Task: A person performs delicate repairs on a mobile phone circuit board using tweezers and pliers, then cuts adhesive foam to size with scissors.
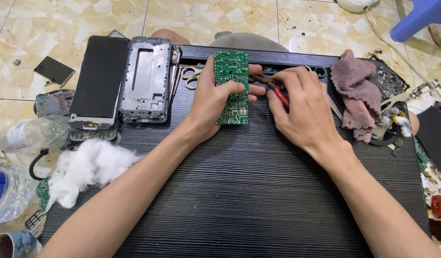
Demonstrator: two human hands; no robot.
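Left hand (212, 102) clamped on green circuit board (232, 87), upright at 12 o'clock on black board (249, 191). Right hand (297, 107), at 3 o'clock from it, fingers closed around red-handled pliers (276, 88). Scissors (192, 76) at 9 o'clock; pink rag (356, 93) further right.

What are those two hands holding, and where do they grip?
Left hand grips the green circuit board around its middle; right hand holds red-handled pliers by the handles.
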